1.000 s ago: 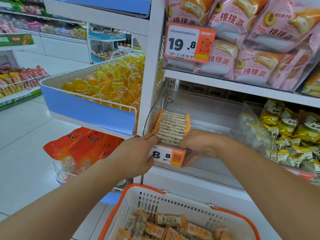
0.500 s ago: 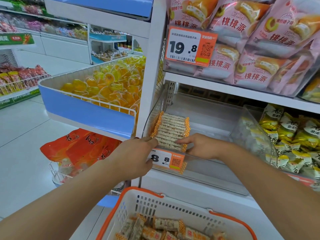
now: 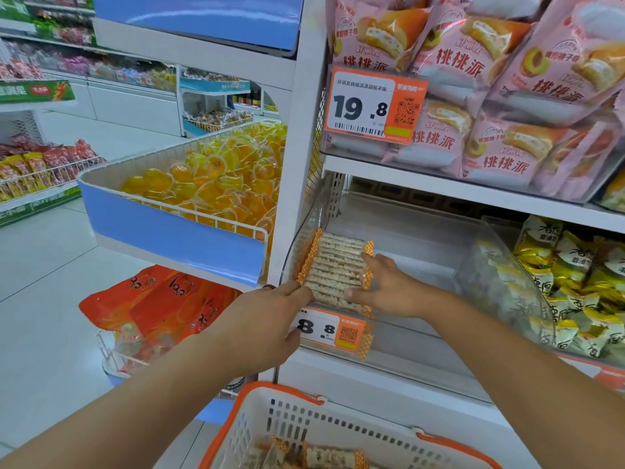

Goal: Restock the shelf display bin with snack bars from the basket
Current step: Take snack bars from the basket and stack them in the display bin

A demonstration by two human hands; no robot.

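Observation:
A row of snack bars [image 3: 334, 265] with orange-checked wrapper ends stands on edge at the left end of the clear shelf display bin [image 3: 422, 336]. My left hand [image 3: 263, 323] touches the near left corner of the row with straight fingertips. My right hand [image 3: 385, 286] lies along the row's right side, fingers spread and straight against the wrapper ends, thumb at the front bar. Below, a white basket with an orange rim [image 3: 304, 431] holds several loose snack bars [image 3: 321, 456].
An 8.8 price tag [image 3: 333, 330] hangs on the bin's front wall. Yellow-green snack packs [image 3: 571, 286] fill the bin to the right. Pink cake bags [image 3: 490, 106] sit on the shelf above. A blue bin of yellow jelly cups [image 3: 209, 187] juts out at left.
My right hand has slid from the front of the row to its right side, fingers now reaching farther back. My left hand stays at the near left corner.

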